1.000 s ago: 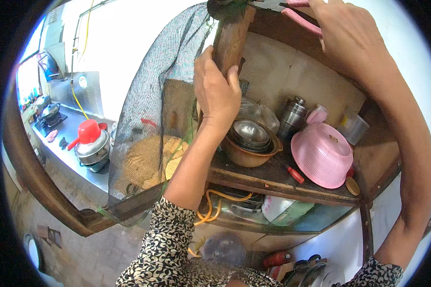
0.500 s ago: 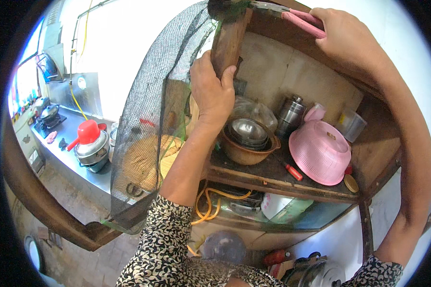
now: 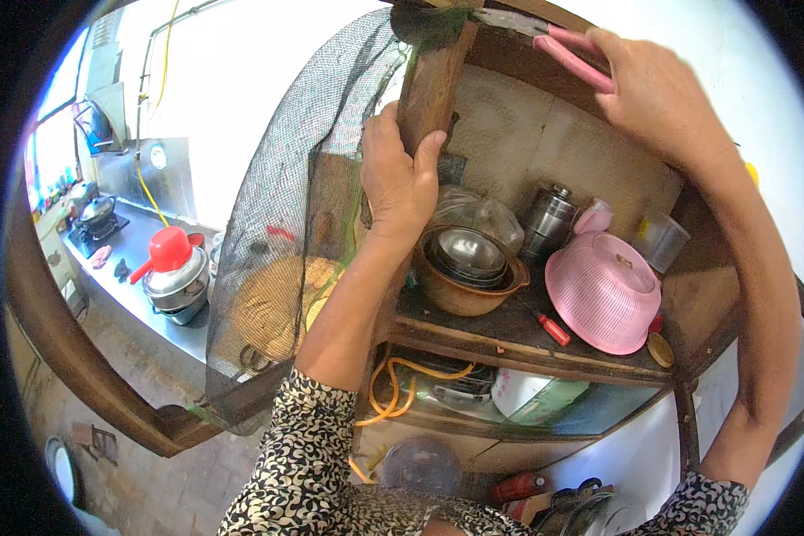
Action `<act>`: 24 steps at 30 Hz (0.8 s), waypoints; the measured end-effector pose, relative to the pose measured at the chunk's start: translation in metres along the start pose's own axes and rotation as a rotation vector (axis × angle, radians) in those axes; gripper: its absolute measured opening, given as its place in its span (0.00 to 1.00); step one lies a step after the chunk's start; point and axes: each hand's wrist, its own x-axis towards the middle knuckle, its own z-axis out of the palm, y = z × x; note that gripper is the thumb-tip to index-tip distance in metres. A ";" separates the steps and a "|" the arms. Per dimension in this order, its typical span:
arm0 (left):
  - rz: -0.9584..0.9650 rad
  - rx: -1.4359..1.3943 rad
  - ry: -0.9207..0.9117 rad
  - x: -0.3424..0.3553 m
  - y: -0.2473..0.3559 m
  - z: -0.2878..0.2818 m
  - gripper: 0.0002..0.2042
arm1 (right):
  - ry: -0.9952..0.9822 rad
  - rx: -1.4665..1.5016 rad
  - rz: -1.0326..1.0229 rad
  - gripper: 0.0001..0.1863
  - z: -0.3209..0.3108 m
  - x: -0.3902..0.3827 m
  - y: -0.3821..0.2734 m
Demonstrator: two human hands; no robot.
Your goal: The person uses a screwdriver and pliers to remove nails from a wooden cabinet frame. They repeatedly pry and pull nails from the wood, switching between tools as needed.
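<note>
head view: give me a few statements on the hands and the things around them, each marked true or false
1. The right hand holds a pink-handled tool. True.
2. The left hand rests on a bowl. False: the left hand grips the wooden post.
3. The pink basket lies upside down on the shelf. True.
4. The screwdriver has a blue handle. False: the handle of the screwdriver is red.
5. The red dipper sits on top of the pot. True.
</note>
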 end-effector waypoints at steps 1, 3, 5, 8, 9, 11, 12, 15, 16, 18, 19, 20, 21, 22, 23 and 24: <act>-0.013 -0.019 0.001 -0.001 0.000 0.000 0.27 | 0.066 -0.185 -0.033 0.20 -0.006 -0.004 -0.003; -0.033 -0.067 0.007 -0.001 0.003 0.002 0.27 | 0.036 -0.438 0.034 0.25 -0.024 -0.003 -0.016; -0.016 -0.013 0.018 0.001 0.001 -0.001 0.29 | 0.089 -0.341 -0.030 0.27 -0.035 -0.030 0.017; -0.223 0.034 -0.020 -0.006 0.005 0.002 0.29 | 0.078 -0.222 0.042 0.27 -0.064 -0.085 0.059; -0.212 0.053 0.004 0.000 0.007 0.004 0.29 | 0.073 -0.187 0.094 0.27 -0.069 -0.102 0.071; -0.280 0.052 -0.050 -0.002 0.011 -0.005 0.28 | 0.046 -0.180 0.137 0.28 -0.074 -0.130 0.086; -0.306 0.050 -0.077 0.000 0.016 -0.007 0.28 | -0.014 -0.117 0.186 0.28 -0.069 -0.135 0.076; -0.385 -0.018 -0.216 0.005 0.033 -0.021 0.27 | -0.072 -0.001 0.177 0.24 -0.053 -0.146 0.045; -0.341 0.046 -0.205 -0.001 0.039 -0.025 0.27 | -0.092 0.068 0.166 0.23 -0.046 -0.146 0.034; -0.335 0.087 -0.235 -0.024 0.051 -0.022 0.28 | -0.100 0.111 0.137 0.20 -0.027 -0.144 0.018; -0.366 0.084 -0.267 -0.035 0.058 -0.027 0.29 | -0.126 0.152 0.136 0.19 -0.021 -0.141 0.011; -0.467 0.023 -0.343 -0.048 0.065 -0.037 0.30 | -0.151 0.197 0.133 0.19 -0.013 -0.138 0.003; -0.351 0.001 -0.369 -0.065 0.074 -0.045 0.32 | -0.144 0.260 0.130 0.18 -0.009 -0.138 -0.004; -0.237 -0.006 -0.387 -0.082 0.081 -0.056 0.35 | -0.133 0.338 0.121 0.18 -0.001 -0.135 -0.013; 0.045 0.091 -0.343 -0.103 0.070 -0.070 0.38 | -0.151 0.392 0.132 0.17 0.000 -0.126 -0.028; 0.178 0.109 -0.341 -0.115 0.077 -0.083 0.36 | -0.249 0.431 0.171 0.22 0.002 -0.119 -0.037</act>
